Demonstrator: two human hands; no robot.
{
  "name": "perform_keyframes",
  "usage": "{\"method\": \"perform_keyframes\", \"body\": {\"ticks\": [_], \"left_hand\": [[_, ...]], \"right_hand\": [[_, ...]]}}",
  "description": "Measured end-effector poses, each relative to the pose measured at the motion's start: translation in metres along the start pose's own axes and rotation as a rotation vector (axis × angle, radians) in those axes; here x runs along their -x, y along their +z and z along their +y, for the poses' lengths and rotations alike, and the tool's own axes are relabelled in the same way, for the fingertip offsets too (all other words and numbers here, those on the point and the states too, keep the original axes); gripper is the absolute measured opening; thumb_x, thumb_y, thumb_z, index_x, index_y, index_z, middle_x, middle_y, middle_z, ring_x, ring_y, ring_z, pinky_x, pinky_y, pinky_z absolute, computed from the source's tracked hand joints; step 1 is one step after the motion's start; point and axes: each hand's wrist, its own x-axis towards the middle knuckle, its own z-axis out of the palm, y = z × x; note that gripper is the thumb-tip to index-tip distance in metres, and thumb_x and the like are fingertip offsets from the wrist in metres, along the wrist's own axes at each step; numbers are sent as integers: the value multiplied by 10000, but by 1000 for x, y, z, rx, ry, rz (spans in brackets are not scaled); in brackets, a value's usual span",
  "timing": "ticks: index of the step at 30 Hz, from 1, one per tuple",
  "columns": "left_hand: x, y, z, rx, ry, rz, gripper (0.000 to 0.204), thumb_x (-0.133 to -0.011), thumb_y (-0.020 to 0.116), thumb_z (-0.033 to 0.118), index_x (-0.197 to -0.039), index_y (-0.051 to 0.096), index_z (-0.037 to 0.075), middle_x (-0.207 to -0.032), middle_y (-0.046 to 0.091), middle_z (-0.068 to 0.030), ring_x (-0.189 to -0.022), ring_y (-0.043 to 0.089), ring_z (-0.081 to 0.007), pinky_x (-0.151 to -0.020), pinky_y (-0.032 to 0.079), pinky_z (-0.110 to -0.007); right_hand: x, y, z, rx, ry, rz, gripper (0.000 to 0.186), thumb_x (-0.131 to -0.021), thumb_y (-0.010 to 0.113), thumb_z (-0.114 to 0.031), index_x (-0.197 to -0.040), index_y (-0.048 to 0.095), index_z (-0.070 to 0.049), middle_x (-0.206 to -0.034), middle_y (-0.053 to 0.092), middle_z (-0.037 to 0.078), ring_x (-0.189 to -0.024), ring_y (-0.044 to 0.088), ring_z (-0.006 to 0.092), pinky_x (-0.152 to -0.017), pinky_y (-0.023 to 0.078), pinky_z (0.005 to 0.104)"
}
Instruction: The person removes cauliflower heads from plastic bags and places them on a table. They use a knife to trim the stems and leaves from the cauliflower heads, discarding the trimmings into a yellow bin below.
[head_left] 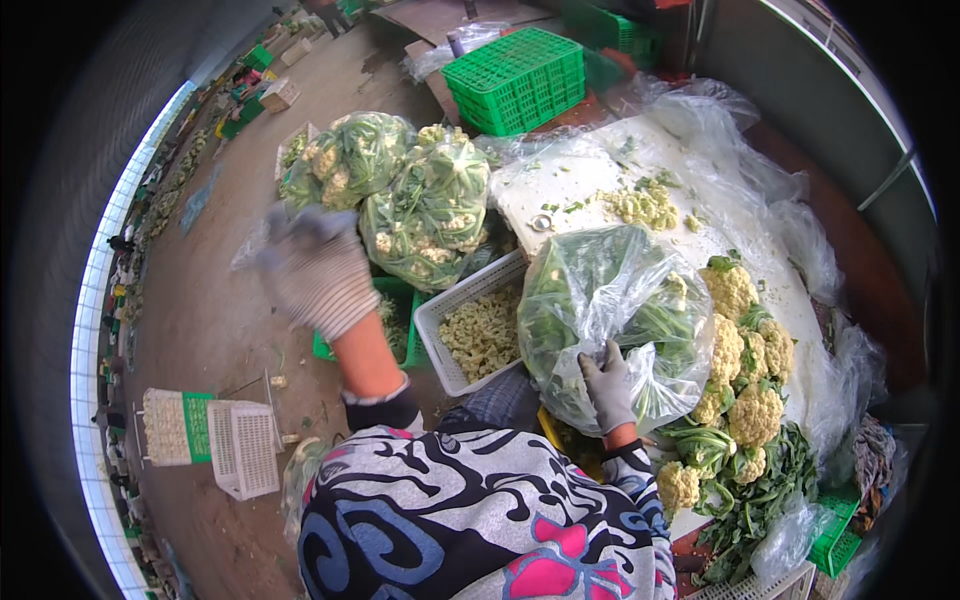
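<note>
A large clear plastic bag [575, 290] stuffed with leafy green cauliflower rests at the near edge of the white table. My right hand [608, 390], in a grey glove, is closed on the plastic at the bag's near side. Out to the left, away from the bag, my left hand [315, 262] is raised in a striped knit glove. Motion smears its fingers, so their pose is unclear. Trimmed cauliflower heads [755, 415] lie piled just right of the bag. To its left, a white crate [437, 335] holds small cauliflower florets.
Filled bags of cauliflower [428, 215] stand beyond the white crate, near a green crate [410, 350]. Stacked green crates [515, 80] sit at the back. Florets [643, 205] and loose plastic sheeting [720, 140] cover parts of the white table [565, 185]. A white basket [243, 450] is on the floor.
</note>
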Motion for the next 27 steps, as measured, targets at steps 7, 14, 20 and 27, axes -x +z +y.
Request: {"method": "perform_keyframes", "body": {"ticks": [7, 14, 20, 27], "left_hand": [[70, -295, -200, -1112, -1112, 647, 638, -888, 615, 530, -1343, 486, 101, -1256, 597, -168, -1033, 611, -329, -840, 494, -483], [223, -421, -238, -982, -1657, 947, 669, -906, 513, 603, -1331, 517, 87, -1277, 591, -178, -1154, 557, -362, -937, 453, -547], [273, -420, -239, -661, -1692, 851, 539, -949, 509, 486, -1218, 643, 39, -1157, 668, -133, -1063, 623, -283, -942, 486, -420], [263, -412, -221, -865, -1646, 895, 538, -955, 505, 475, -1230, 635, 32, -1164, 664, -128, -1064, 622, -276, -944, 485, -415]], "right_hand": [[62, -51, 22, 215, -130, 587, 506, -804, 741, -133, -1255, 565, 12, -1074, 624, 171, -990, 615, 301, -868, 495, 381], [113, -33, 201, -65, 700, 774, 568, -886, 713, -285, -1350, 514, -24, -1105, 662, 170, -959, 651, 265, -858, 515, 369], [106, 54, 279, -358, 1063, 564, 495, -911, 622, -418, -1278, 572, -90, -1073, 703, 171, -968, 683, 293, -837, 515, 390], [122, 87, 270, -662, 1227, 678, 468, -921, 606, -408, -1258, 581, -84, -1085, 700, 155, -990, 673, 287, -852, 510, 393]]}}
